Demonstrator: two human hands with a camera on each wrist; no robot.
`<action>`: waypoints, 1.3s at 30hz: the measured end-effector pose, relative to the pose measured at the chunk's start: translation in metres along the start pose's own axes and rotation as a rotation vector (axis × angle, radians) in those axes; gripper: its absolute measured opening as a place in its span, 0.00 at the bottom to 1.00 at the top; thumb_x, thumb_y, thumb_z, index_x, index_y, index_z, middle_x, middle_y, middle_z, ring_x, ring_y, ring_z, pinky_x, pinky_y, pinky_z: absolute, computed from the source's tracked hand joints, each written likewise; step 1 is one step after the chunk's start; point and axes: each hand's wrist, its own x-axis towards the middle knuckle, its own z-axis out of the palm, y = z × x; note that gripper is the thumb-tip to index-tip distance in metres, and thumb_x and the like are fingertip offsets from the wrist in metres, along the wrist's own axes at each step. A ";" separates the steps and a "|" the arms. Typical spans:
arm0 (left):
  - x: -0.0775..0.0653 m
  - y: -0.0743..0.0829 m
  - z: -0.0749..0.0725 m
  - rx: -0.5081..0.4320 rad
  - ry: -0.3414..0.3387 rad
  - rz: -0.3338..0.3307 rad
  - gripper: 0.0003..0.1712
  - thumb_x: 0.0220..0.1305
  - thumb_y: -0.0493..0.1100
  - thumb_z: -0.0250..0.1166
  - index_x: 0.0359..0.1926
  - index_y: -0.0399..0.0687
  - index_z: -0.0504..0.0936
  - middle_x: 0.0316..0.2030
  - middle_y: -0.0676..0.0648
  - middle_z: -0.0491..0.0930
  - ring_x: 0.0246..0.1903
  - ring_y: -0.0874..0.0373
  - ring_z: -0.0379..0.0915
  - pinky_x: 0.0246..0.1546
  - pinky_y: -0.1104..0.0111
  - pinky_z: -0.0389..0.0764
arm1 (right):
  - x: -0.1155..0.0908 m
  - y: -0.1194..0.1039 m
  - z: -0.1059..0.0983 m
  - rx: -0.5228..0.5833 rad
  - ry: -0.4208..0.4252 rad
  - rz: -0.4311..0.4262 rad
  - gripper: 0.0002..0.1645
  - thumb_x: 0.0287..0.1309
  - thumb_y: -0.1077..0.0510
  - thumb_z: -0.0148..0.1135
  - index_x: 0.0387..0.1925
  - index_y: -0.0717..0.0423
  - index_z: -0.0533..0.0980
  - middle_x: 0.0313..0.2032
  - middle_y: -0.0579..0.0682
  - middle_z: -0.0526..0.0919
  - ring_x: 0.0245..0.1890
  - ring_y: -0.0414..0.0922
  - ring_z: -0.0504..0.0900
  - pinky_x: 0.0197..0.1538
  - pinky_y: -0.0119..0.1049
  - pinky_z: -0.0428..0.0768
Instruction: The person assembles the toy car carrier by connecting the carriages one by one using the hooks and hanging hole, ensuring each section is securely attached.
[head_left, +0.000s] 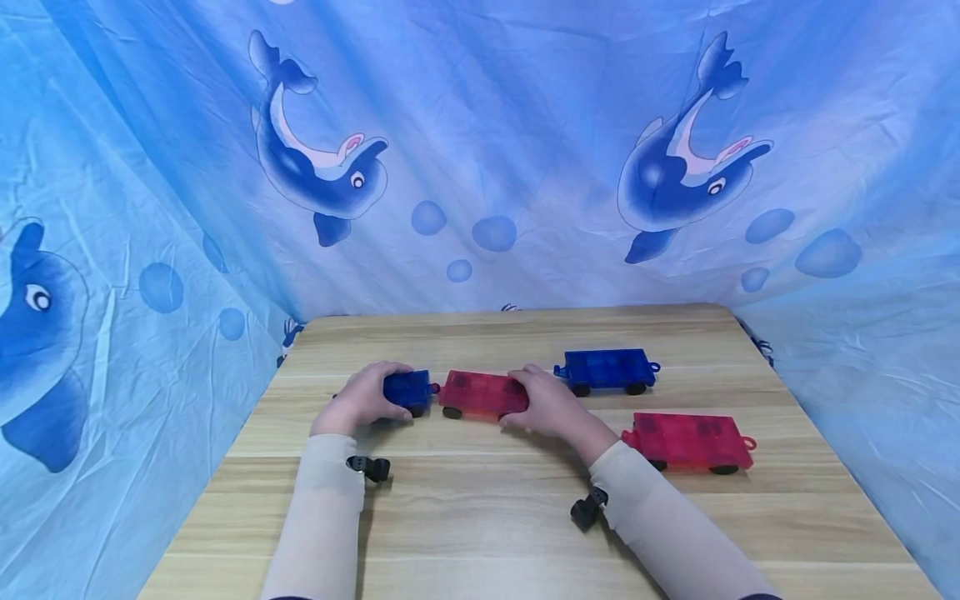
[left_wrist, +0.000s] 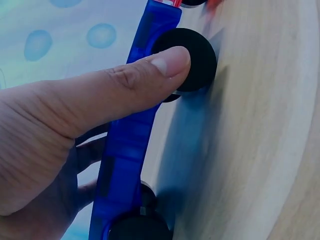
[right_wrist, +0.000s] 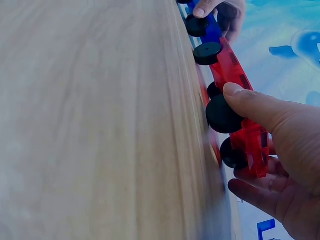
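Observation:
My left hand (head_left: 365, 395) grips a translucent blue toy train car (head_left: 408, 390) across its width, the thumb on a black wheel (left_wrist: 192, 60) in the left wrist view. To its right, my right hand (head_left: 546, 402) holds a red toy train car (head_left: 480, 393) by its right end. In the right wrist view the right thumb lies by a wheel (right_wrist: 224, 114) of the red car and the fingers are on the far side. The two cars stand end to end in a line, a small red coupling (head_left: 435, 388) between them. My left hand hides most of the blue car's left half.
Another blue train car (head_left: 607, 370) stands at the back right of the wooden table (head_left: 465, 508). A second red car (head_left: 690, 442) is nearer, beside my right forearm. Each has a ring at its right end. A blue dolphin-print curtain (head_left: 480, 150) hangs behind the table and along its sides.

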 end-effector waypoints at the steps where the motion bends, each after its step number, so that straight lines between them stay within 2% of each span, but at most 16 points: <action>1: -0.001 -0.001 -0.001 -0.007 -0.002 -0.001 0.51 0.46 0.51 0.88 0.72 0.56 0.76 0.71 0.40 0.71 0.69 0.35 0.66 0.65 0.37 0.70 | 0.000 0.000 0.000 0.002 0.001 0.000 0.54 0.49 0.34 0.81 0.73 0.52 0.73 0.59 0.50 0.79 0.56 0.49 0.80 0.61 0.49 0.80; 6: -0.003 -0.004 -0.005 -0.037 -0.007 -0.012 0.52 0.46 0.49 0.88 0.72 0.56 0.75 0.72 0.40 0.70 0.69 0.34 0.66 0.65 0.37 0.70 | 0.005 0.000 0.004 0.003 0.004 0.005 0.54 0.49 0.33 0.81 0.73 0.49 0.72 0.61 0.48 0.78 0.57 0.48 0.80 0.61 0.48 0.80; 15: -0.006 -0.006 -0.009 -0.037 -0.013 -0.030 0.53 0.45 0.49 0.88 0.73 0.56 0.75 0.73 0.40 0.70 0.71 0.34 0.64 0.67 0.37 0.68 | 0.011 -0.001 0.006 -0.003 -0.018 0.010 0.56 0.47 0.31 0.81 0.74 0.47 0.72 0.63 0.46 0.78 0.61 0.48 0.79 0.63 0.49 0.79; 21: -0.006 -0.004 -0.010 -0.036 -0.029 -0.030 0.53 0.46 0.48 0.88 0.73 0.54 0.74 0.72 0.37 0.70 0.70 0.32 0.64 0.66 0.36 0.69 | 0.012 -0.001 0.005 -0.008 -0.025 -0.003 0.59 0.45 0.31 0.82 0.75 0.50 0.71 0.64 0.48 0.78 0.63 0.49 0.78 0.66 0.49 0.76; 28: -0.009 -0.005 -0.011 -0.013 -0.035 -0.060 0.53 0.47 0.50 0.88 0.74 0.57 0.73 0.72 0.40 0.69 0.71 0.31 0.59 0.64 0.33 0.68 | 0.006 -0.001 0.002 0.019 -0.041 -0.037 0.60 0.48 0.34 0.82 0.77 0.53 0.67 0.66 0.50 0.76 0.65 0.50 0.77 0.67 0.51 0.76; 34: -0.009 -0.005 -0.011 -0.017 -0.035 -0.055 0.54 0.47 0.49 0.88 0.75 0.56 0.72 0.74 0.38 0.67 0.75 0.24 0.47 0.66 0.28 0.60 | -0.001 0.001 -0.007 0.060 -0.050 -0.048 0.59 0.50 0.35 0.81 0.78 0.51 0.66 0.69 0.48 0.73 0.66 0.50 0.75 0.67 0.50 0.76; 36: -0.009 -0.002 -0.010 -0.007 -0.035 -0.035 0.58 0.46 0.50 0.88 0.77 0.56 0.69 0.76 0.38 0.65 0.76 0.26 0.46 0.70 0.30 0.55 | -0.003 0.001 -0.013 0.079 -0.048 -0.051 0.58 0.51 0.36 0.81 0.78 0.49 0.67 0.68 0.48 0.73 0.66 0.50 0.75 0.68 0.51 0.76; 39: -0.007 0.007 -0.007 0.026 -0.027 0.035 0.63 0.46 0.52 0.88 0.80 0.53 0.64 0.77 0.38 0.62 0.77 0.28 0.48 0.73 0.32 0.48 | -0.007 0.003 -0.025 0.107 -0.040 -0.063 0.55 0.51 0.36 0.81 0.76 0.48 0.69 0.68 0.49 0.73 0.67 0.52 0.74 0.68 0.53 0.75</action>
